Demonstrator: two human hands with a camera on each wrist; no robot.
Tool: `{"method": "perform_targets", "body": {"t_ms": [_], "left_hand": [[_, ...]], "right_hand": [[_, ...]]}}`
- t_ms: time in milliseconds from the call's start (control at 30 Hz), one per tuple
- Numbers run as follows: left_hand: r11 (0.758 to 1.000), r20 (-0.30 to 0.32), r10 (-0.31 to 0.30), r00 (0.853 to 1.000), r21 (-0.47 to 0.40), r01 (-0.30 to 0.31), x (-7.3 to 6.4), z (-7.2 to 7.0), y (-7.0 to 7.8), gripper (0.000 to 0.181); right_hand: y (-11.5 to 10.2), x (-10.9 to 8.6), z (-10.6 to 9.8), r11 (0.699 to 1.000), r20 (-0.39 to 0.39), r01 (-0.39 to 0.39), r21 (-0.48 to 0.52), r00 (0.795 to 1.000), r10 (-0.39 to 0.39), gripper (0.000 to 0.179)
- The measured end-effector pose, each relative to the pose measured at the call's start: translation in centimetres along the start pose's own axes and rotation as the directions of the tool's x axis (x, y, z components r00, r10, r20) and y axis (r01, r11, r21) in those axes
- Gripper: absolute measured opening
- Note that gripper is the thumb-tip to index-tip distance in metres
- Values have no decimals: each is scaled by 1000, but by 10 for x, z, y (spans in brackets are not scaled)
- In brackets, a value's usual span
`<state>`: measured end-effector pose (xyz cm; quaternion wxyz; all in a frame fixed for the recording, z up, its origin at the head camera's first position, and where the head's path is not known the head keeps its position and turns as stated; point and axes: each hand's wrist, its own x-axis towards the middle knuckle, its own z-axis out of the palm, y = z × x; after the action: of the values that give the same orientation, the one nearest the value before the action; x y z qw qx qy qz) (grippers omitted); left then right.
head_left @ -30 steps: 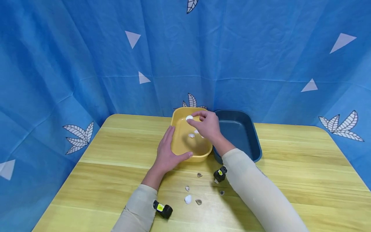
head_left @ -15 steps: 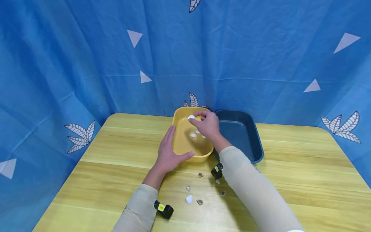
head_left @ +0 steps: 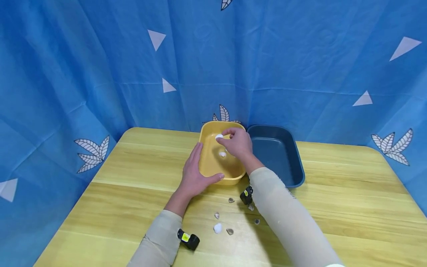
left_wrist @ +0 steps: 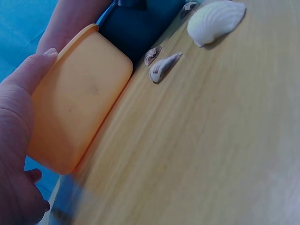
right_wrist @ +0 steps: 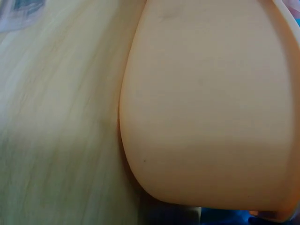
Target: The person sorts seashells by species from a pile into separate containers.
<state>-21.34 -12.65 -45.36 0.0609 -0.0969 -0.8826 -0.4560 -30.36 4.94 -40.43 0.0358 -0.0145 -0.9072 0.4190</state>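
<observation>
Along the left wall of the yellow tray (head_left: 211,165), the left hand (head_left: 193,177) lies with straight fingers, thumb spread to the near rim. At the tray's far part is a white shell (head_left: 218,136), pinched by the right hand (head_left: 238,143); a small shell (head_left: 222,154) lies inside. Right of the yellow tray stands a blue tray (head_left: 275,159).
</observation>
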Motion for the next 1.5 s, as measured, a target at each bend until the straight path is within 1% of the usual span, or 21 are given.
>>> {"method": "perform_targets", "body": {"t_ms": [167, 500, 733, 1133, 1333, 1500], "left_hand": [[1000, 0, -1, 1000, 2, 1, 0, 0, 1, 121], [1000, -4, -2, 1000, 13, 2, 0, 1, 0, 121], [1000, -11, 13, 1000, 9, -13, -1, 1, -1, 121], [1000, -2, 19, 1000, 7, -19, -1, 2, 1, 122], [1000, -8, 14, 1000, 12, -14, -1, 2, -1, 121], [1000, -10, 18, 1000, 19, -18, -2, 1, -2, 121]], "right_hand": [[-2, 0, -1, 1000, 9, -15, -10, 1000, 15, 33], [-3, -1, -1, 999, 16, -10, -33, 1000, 11, 41], [-2, -3, 0, 1000, -2, -10, -28, 1000, 10, 39], [-3, -8, -8, 997, -36, -32, 74, 999, 35, 32], [-5, -14, -13, 993, -25, -2, 114, 1000, 5, 30], [-11, -23, -19, 990, -14, 34, 137, 999, -32, 33]]}}
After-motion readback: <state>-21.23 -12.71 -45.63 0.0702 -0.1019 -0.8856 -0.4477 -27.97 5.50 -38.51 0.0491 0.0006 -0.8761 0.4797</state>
